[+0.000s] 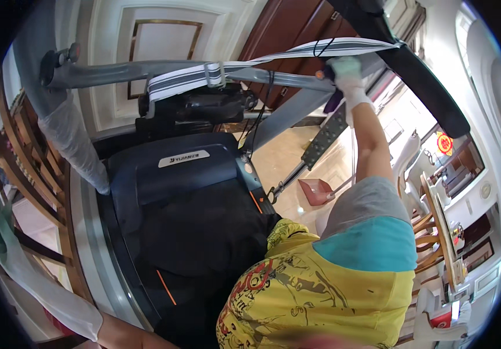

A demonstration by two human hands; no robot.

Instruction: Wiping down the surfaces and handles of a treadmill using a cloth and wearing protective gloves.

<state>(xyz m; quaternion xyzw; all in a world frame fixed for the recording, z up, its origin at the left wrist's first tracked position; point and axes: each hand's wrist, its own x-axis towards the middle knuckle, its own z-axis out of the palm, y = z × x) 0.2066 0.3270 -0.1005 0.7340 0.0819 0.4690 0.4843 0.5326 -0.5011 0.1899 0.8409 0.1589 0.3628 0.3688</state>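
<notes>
My right hand, in a whitish-green glove, reaches up to the far right end of a grey treadmill frame bar. A dark purple cloth hangs just below its fingers, which look closed round it against the frame. Far to the left, my left hand wears the same kind of long glove beside a wooden railing. Its fingers lie near the dim picture rim, too unclear to read. Between my arms is the treadmill's dark blue motor cover, with the black running belt nearer me.
A striped white-and-grey strap runs along the frame bar, and black cords hang from it. A pink dustpan stands on the tiled floor. Plastic film wraps the left upright. A dining table with chairs stands at right.
</notes>
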